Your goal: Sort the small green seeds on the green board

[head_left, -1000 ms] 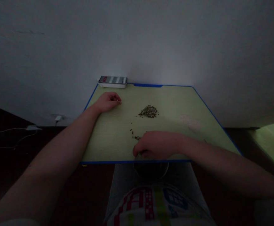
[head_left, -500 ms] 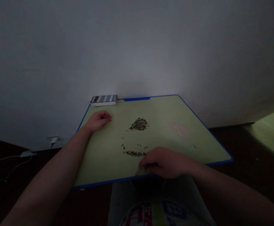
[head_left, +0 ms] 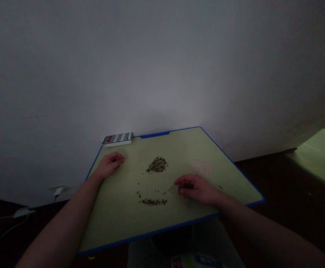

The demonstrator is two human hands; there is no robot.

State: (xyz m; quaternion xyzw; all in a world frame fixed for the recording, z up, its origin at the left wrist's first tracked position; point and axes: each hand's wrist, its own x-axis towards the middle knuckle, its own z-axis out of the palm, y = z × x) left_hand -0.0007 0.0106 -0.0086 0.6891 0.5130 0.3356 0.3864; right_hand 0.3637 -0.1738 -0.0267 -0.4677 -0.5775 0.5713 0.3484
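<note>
With our right hand (head_left: 197, 189), we are pinching a thin, see-through tool (head_left: 172, 189) above the smooth, blue-rimmed surface (head_left: 112, 216); its long axis is slanting leftward and towards us. Small, dark, roundish grains are forming a speckled heap (head_left: 157, 165) beyond it and a loose curved row (head_left: 153, 202) nearer us. Our left hand (head_left: 110, 165) is curling its fingers; we cannot tell whether its grip is holding anything.

Phone (head_left: 118, 138) on white box (head_left: 121, 143), desk's (head_left: 114, 216) far left corner, against pale wall (head_left: 162, 74). White plug (head_left: 58, 191) low on wall; white cords (head_left: 7, 233) lower left. Pale yellow-green surface (head_left: 318, 158), far right.
</note>
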